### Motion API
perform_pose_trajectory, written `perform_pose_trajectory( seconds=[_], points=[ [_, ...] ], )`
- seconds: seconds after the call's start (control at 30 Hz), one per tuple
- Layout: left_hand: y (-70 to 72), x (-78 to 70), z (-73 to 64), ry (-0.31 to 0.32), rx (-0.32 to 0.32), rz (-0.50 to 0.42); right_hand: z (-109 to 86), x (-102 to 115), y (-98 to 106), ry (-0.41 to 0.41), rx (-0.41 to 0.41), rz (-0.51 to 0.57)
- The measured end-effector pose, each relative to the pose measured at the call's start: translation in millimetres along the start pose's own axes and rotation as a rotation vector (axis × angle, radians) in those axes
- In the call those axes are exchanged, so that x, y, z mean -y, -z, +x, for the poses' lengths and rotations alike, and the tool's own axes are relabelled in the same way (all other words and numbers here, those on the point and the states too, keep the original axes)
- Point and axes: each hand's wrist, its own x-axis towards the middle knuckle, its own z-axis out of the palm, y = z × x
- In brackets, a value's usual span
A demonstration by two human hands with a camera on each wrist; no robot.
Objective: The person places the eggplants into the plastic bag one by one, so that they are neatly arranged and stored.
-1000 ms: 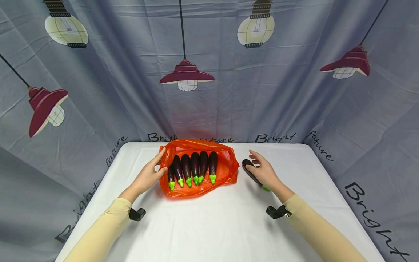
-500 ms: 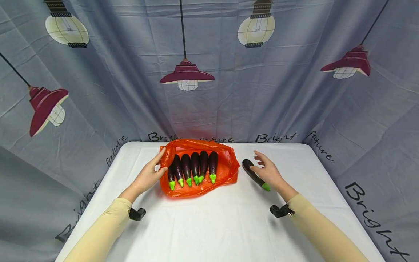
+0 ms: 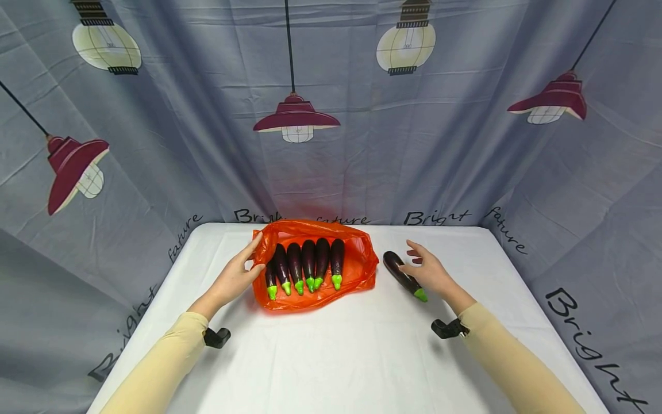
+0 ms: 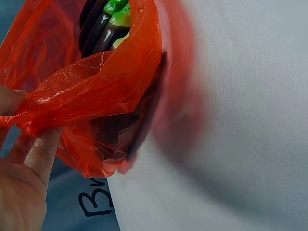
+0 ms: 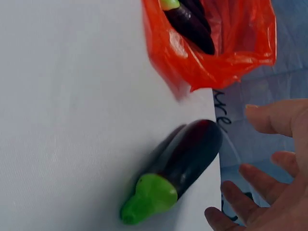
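Observation:
My left hand [image 3: 234, 283] pinches the left rim of an orange-red plastic bag [image 3: 358, 275] between thumb and fingers. In the left wrist view the thin bag film [image 4: 82, 103] bunches up at the fingertips. Inside the bag, several dark purple eggplants [image 3: 308, 261] lie side by side, green stems toward the person. One more eggplant [image 3: 393, 265] lies slantwise on the table to the right of the bag. Over its right side is my right hand [image 3: 433, 277], holding nothing. From the right wrist, its spread fingers [image 5: 260, 183] show apart from this eggplant [image 5: 190, 154].
A white cloth covers the table [image 3: 320, 362]. Close behind its back edge hangs a grey-blue curtain [image 3: 439, 161] printed with lamps and lettering. A black wrist mount [image 3: 216, 338] juts from the left sleeve, and another mount [image 3: 447, 329] from the right.
My right hand has drawn back to the right, leaving more of the lone eggplant uncovered. The left hand and the bag stay where they were.

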Motion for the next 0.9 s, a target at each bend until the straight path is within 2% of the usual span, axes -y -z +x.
perform_pose_trajectory(
  seconds=[0.23, 0.7, 0.9],
  points=[
    [0.2, 0.7, 0.0, -0.003, 0.001, 0.013, 2.4, -12, 10, -0.021, 0.085, 0.025],
    [0.2, 0.5, -0.1, 0.0, 0.006, 0.01, 6.1, -24, 22, -0.045, 0.213, -0.018],
    [-0.3, 0.3, 0.0, 0.014, 0.011, 0.01, 9.1, -27, 27, -0.089, 0.259, 0.006]
  ],
)
